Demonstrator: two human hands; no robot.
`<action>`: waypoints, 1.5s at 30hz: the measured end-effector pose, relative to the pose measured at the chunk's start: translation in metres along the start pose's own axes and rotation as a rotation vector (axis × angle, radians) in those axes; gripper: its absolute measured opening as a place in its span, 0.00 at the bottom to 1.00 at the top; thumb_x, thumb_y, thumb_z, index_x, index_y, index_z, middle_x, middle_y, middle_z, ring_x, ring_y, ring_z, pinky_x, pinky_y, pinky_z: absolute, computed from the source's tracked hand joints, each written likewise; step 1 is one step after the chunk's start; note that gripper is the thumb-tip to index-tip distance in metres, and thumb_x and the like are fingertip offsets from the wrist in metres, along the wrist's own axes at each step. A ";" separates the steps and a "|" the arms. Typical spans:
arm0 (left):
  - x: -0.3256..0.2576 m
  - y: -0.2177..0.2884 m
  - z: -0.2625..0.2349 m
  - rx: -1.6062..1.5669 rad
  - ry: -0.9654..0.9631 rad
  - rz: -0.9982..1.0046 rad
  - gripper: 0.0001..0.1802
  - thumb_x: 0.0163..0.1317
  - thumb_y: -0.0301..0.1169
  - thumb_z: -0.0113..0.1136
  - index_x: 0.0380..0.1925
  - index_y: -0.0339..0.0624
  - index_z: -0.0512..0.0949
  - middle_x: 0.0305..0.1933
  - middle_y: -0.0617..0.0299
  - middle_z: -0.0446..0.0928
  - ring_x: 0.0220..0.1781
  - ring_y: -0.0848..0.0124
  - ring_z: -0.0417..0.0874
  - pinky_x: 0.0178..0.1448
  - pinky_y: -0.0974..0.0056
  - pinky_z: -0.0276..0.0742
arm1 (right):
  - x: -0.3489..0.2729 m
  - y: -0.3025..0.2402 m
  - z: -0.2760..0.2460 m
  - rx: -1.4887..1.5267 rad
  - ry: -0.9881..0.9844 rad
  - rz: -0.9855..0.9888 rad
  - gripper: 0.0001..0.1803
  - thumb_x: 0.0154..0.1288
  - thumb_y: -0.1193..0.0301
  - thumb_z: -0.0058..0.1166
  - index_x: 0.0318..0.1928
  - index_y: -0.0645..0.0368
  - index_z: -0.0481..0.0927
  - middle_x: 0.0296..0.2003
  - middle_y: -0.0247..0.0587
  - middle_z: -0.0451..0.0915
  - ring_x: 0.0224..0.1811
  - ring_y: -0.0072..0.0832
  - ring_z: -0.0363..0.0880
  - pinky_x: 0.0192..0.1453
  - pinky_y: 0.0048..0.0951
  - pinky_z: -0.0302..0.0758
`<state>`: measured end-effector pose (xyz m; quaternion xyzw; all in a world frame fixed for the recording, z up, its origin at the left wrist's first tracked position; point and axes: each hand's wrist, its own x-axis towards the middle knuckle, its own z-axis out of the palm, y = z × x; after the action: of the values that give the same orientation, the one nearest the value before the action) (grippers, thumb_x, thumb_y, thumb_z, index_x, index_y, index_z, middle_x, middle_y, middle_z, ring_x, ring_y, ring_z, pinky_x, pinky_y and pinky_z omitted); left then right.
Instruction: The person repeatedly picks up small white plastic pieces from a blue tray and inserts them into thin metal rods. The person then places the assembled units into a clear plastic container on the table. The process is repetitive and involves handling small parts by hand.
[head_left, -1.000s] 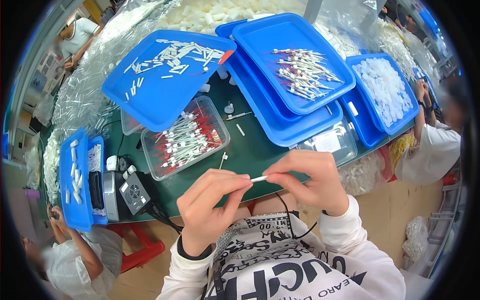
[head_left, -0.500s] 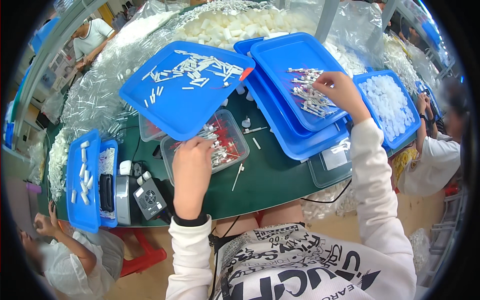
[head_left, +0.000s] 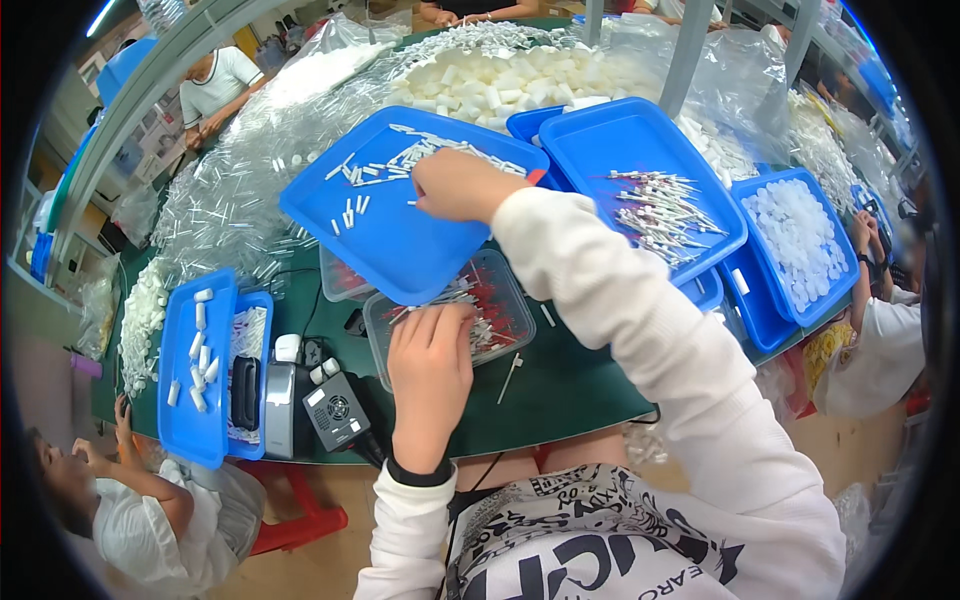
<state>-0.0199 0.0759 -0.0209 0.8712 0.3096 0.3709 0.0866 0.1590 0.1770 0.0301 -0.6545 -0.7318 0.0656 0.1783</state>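
My left hand point(head_left: 430, 360) is at the near edge of a clear plastic box point(head_left: 520, 335), its fingers curled together over a heap of thin sticks with white ends and red shafts point(head_left: 492, 322). What those fingers hold is hidden. Above the middle of a blue tray point(head_left: 400, 255), my right hand point(head_left: 462, 186) reaches in with its fingers bent down, close to several short white tubes point(head_left: 400, 165). Whatever is in that grip cannot be made out. Across to the right, more white-tipped sticks point(head_left: 660, 215) lie in a bundle on another blue tray point(head_left: 600, 145).
A tray of white caps point(head_left: 800, 240) stands at the right. Left are a blue tray with white cylinders point(head_left: 198, 345) and a small grey device point(head_left: 335, 410). Behind lie clear tubes point(head_left: 225, 205) and white cylinders point(head_left: 500, 85). One stick point(head_left: 511, 377) rests on the green table point(head_left: 560, 390).
My right hand has left the stick bundle on the right tray and crossed left to the white tubes. The left hand stays by the clear box. The whole view has shifted slightly.
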 end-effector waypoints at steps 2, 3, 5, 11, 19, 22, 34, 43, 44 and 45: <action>0.000 0.006 -0.004 -0.077 0.064 0.006 0.07 0.57 0.21 0.60 0.36 0.39 0.78 0.34 0.57 0.79 0.39 0.57 0.79 0.46 0.57 0.72 | 0.010 0.002 0.011 -0.083 0.012 0.048 0.14 0.60 0.64 0.58 0.37 0.65 0.82 0.34 0.52 0.83 0.41 0.44 0.83 0.46 0.41 0.78; -0.003 0.003 -0.006 -0.106 0.098 -0.020 0.07 0.57 0.20 0.60 0.36 0.39 0.78 0.35 0.57 0.79 0.40 0.57 0.79 0.46 0.57 0.72 | 0.011 -0.002 0.023 -0.039 0.131 -0.008 0.15 0.60 0.63 0.59 0.36 0.66 0.81 0.30 0.51 0.83 0.38 0.45 0.83 0.43 0.42 0.77; -0.009 -0.002 -0.011 -0.167 0.168 -0.042 0.08 0.59 0.17 0.57 0.38 0.37 0.77 0.36 0.55 0.80 0.38 0.60 0.81 0.45 0.61 0.74 | -0.010 -0.026 0.008 0.227 0.230 -0.080 0.14 0.60 0.64 0.58 0.33 0.65 0.82 0.32 0.53 0.83 0.36 0.43 0.84 0.41 0.38 0.79; -0.010 0.011 -0.018 -0.714 0.281 -0.294 0.06 0.67 0.18 0.49 0.42 0.33 0.73 0.36 0.56 0.80 0.33 0.75 0.80 0.39 0.72 0.75 | -0.193 -0.079 -0.073 1.285 0.413 -0.523 0.21 0.65 0.67 0.56 0.16 0.61 0.69 0.14 0.36 0.69 0.18 0.26 0.71 0.26 0.34 0.75; -0.015 0.020 -0.013 -0.848 0.261 -0.380 0.06 0.69 0.20 0.49 0.44 0.33 0.73 0.36 0.56 0.80 0.33 0.77 0.78 0.39 0.73 0.73 | -0.265 -0.108 -0.073 1.795 0.363 -0.804 0.19 0.64 0.66 0.56 0.18 0.61 0.71 0.15 0.36 0.70 0.19 0.26 0.71 0.28 0.34 0.75; -0.019 0.022 -0.015 -0.859 0.293 -0.437 0.07 0.69 0.21 0.51 0.45 0.34 0.72 0.37 0.56 0.81 0.33 0.77 0.77 0.38 0.74 0.72 | -0.268 -0.109 -0.069 1.837 0.371 -0.813 0.19 0.64 0.65 0.56 0.19 0.61 0.72 0.16 0.36 0.71 0.19 0.26 0.71 0.28 0.34 0.75; -0.029 0.022 -0.013 -0.845 0.316 -0.467 0.07 0.69 0.22 0.51 0.44 0.33 0.73 0.37 0.57 0.81 0.37 0.77 0.79 0.42 0.75 0.70 | -0.279 -0.107 -0.063 1.840 0.381 -0.784 0.17 0.64 0.63 0.57 0.22 0.61 0.74 0.17 0.36 0.72 0.21 0.25 0.72 0.31 0.33 0.76; -0.030 0.024 -0.017 -0.872 0.291 -0.478 0.06 0.68 0.21 0.51 0.43 0.33 0.73 0.41 0.53 0.82 0.35 0.80 0.76 0.40 0.76 0.69 | -0.275 -0.107 -0.062 1.843 0.370 -0.758 0.17 0.63 0.61 0.57 0.25 0.61 0.76 0.18 0.36 0.73 0.22 0.25 0.73 0.32 0.33 0.76; -0.030 0.023 -0.018 -0.895 0.285 -0.474 0.06 0.68 0.21 0.51 0.43 0.33 0.73 0.41 0.52 0.82 0.34 0.80 0.76 0.39 0.75 0.70 | -0.273 -0.107 -0.063 1.843 0.371 -0.752 0.17 0.63 0.61 0.57 0.25 0.61 0.76 0.18 0.36 0.73 0.22 0.25 0.73 0.32 0.33 0.76; -0.030 0.019 -0.018 -0.913 0.284 -0.467 0.06 0.67 0.21 0.51 0.43 0.33 0.73 0.41 0.51 0.82 0.34 0.80 0.76 0.39 0.75 0.70 | -0.271 -0.106 -0.061 1.843 0.368 -0.752 0.17 0.63 0.60 0.57 0.25 0.61 0.77 0.18 0.36 0.74 0.22 0.25 0.73 0.33 0.33 0.76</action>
<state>-0.0392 0.0411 -0.0189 0.5938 0.3113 0.5532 0.4945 0.1026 -0.1114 0.0742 0.0111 -0.5161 0.4425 0.7333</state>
